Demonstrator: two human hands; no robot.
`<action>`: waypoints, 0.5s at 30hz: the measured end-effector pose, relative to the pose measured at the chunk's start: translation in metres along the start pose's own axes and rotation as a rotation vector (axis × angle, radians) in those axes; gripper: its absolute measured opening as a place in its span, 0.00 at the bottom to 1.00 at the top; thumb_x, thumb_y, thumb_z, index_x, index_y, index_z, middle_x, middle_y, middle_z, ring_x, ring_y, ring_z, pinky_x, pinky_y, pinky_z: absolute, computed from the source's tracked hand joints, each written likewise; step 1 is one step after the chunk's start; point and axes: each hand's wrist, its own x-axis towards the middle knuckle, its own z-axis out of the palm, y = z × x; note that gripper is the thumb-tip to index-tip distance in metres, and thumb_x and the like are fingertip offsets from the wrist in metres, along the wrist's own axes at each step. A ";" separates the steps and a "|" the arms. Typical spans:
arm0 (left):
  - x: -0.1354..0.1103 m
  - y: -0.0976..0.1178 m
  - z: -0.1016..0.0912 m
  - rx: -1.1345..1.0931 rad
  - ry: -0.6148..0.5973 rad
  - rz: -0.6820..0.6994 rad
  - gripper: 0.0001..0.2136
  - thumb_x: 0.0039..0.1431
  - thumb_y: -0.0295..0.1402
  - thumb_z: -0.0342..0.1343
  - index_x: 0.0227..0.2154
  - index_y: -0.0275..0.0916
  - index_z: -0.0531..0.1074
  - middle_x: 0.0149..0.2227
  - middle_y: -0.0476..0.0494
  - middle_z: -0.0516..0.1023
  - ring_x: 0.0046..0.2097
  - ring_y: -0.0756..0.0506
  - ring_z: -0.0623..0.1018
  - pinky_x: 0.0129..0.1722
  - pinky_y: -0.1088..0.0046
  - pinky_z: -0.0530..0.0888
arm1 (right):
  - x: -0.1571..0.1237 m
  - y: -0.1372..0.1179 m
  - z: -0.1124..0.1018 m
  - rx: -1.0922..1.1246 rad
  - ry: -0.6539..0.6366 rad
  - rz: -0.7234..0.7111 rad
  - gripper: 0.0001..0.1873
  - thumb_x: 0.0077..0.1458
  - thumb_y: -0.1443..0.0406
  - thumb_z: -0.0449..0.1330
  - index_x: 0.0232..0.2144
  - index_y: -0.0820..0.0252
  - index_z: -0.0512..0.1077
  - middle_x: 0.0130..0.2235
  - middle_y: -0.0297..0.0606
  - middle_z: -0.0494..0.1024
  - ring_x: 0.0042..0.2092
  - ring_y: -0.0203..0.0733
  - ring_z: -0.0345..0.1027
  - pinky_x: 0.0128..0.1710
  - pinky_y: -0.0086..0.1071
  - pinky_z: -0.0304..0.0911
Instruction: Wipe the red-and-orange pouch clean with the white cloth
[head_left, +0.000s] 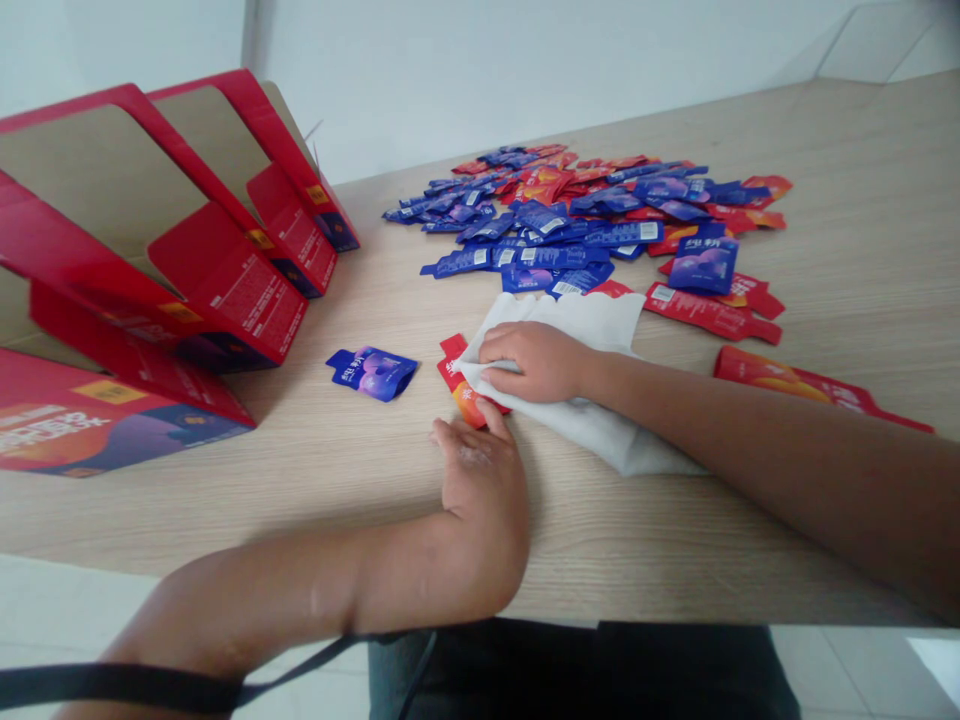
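Observation:
A red and orange pouch (pixel 471 405) lies flat on the table, partly under a white cloth (pixel 592 325). My right hand (pixel 536 362) is closed on the cloth and presses it over the pouch. At the pouch's near edge, my left hand (pixel 484 455) holds it down with its fingertips; some of the fingers are hidden behind the hand. Just left of the red pouch lies a single blue pouch (pixel 375 374) with purple fruit printed on it, touched by neither hand.
A large heap of blue and red pouches (pixel 555 215) covers the table's back middle. One red pouch (pixel 810 385) lies beyond my right forearm. Several open red boxes (pixel 247 290) stand in a row at the left. A white wall (pixel 562 70) rises behind the table (pixel 360 490).

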 end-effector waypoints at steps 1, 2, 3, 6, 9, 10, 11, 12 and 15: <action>0.000 0.000 0.000 0.002 -0.001 0.001 0.26 0.57 0.16 0.34 0.59 0.21 0.56 0.41 0.21 0.79 0.46 0.40 0.79 0.53 0.57 0.69 | 0.000 0.000 0.000 0.002 0.004 -0.001 0.11 0.56 0.65 0.52 0.31 0.65 0.73 0.33 0.41 0.73 0.35 0.40 0.64 0.38 0.32 0.56; 0.000 0.000 0.000 0.005 0.001 0.001 0.26 0.57 0.16 0.34 0.59 0.20 0.56 0.41 0.21 0.79 0.45 0.40 0.79 0.53 0.57 0.69 | 0.000 0.000 0.000 0.003 0.006 -0.002 0.11 0.56 0.65 0.52 0.31 0.64 0.73 0.33 0.41 0.73 0.35 0.40 0.64 0.38 0.32 0.56; 0.000 0.000 0.001 0.009 0.005 0.000 0.26 0.57 0.16 0.34 0.59 0.20 0.56 0.41 0.21 0.79 0.45 0.40 0.79 0.52 0.57 0.69 | 0.000 0.000 0.000 0.003 0.007 -0.002 0.11 0.56 0.65 0.52 0.31 0.64 0.73 0.33 0.41 0.73 0.35 0.40 0.64 0.38 0.32 0.56; 0.000 0.001 0.001 0.027 0.028 -0.010 0.26 0.57 0.16 0.34 0.59 0.19 0.56 0.40 0.21 0.79 0.44 0.40 0.80 0.52 0.58 0.70 | 0.000 0.000 0.000 0.001 0.002 0.000 0.11 0.57 0.64 0.52 0.31 0.64 0.73 0.33 0.41 0.73 0.35 0.39 0.64 0.37 0.32 0.56; 0.000 0.000 0.001 0.066 0.028 0.002 0.27 0.56 0.15 0.34 0.59 0.21 0.56 0.39 0.25 0.80 0.42 0.41 0.80 0.51 0.60 0.71 | 0.000 -0.001 0.000 0.000 0.000 0.001 0.11 0.57 0.65 0.52 0.30 0.64 0.72 0.32 0.40 0.73 0.35 0.39 0.63 0.37 0.32 0.56; 0.000 0.000 0.001 0.075 0.022 0.002 0.27 0.56 0.15 0.33 0.59 0.22 0.57 0.38 0.26 0.80 0.42 0.42 0.80 0.50 0.60 0.71 | 0.000 -0.001 0.000 -0.002 -0.001 0.002 0.11 0.56 0.65 0.52 0.30 0.64 0.72 0.32 0.40 0.73 0.35 0.39 0.63 0.37 0.32 0.56; 0.000 0.000 0.001 0.084 0.023 0.001 0.27 0.56 0.16 0.33 0.59 0.22 0.57 0.38 0.27 0.81 0.41 0.42 0.80 0.50 0.60 0.72 | 0.000 -0.001 -0.001 -0.004 -0.001 0.003 0.11 0.56 0.65 0.52 0.30 0.64 0.72 0.32 0.40 0.73 0.35 0.39 0.63 0.37 0.32 0.56; -0.001 0.000 0.002 0.091 0.032 -0.007 0.27 0.56 0.15 0.33 0.59 0.22 0.57 0.38 0.27 0.81 0.41 0.42 0.80 0.50 0.61 0.71 | 0.000 -0.001 -0.001 -0.004 0.000 0.004 0.11 0.56 0.65 0.52 0.30 0.64 0.72 0.32 0.40 0.73 0.35 0.39 0.63 0.37 0.32 0.56; -0.001 0.001 0.003 0.096 0.063 -0.013 0.26 0.56 0.16 0.34 0.59 0.22 0.56 0.39 0.26 0.80 0.42 0.42 0.80 0.50 0.60 0.71 | 0.000 -0.001 -0.001 0.006 0.005 0.002 0.11 0.56 0.65 0.52 0.31 0.65 0.73 0.33 0.41 0.73 0.35 0.39 0.64 0.38 0.32 0.56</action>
